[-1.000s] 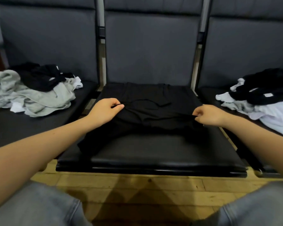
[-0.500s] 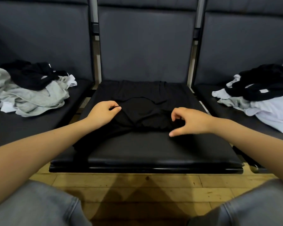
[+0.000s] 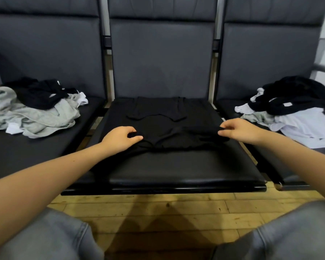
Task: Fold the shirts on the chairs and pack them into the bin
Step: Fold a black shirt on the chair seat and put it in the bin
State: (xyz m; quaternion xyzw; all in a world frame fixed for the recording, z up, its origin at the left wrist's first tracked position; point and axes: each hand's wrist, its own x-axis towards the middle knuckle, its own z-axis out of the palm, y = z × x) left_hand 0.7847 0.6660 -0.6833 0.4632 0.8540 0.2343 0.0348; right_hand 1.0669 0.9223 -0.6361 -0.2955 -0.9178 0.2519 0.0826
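Observation:
A black shirt (image 3: 163,117) lies spread on the middle chair seat (image 3: 176,171), its near edge bunched into a fold. My left hand (image 3: 120,138) pinches the fabric at the fold's left end. At the fold's right end, my right hand (image 3: 240,130) pinches the cloth between thumb and fingers. No bin is in view.
A heap of grey, black and white shirts (image 3: 34,109) sits on the left chair. Another pile of black and white shirts (image 3: 296,111) lies on the right chair. Wooden floor (image 3: 158,209) and my grey-trousered knees (image 3: 51,239) fill the foreground.
My right hand let go of the fold's right end and hovered nearer the middle half a second ago; now it is back out right, pinching the cloth. My left hand kept its grip.

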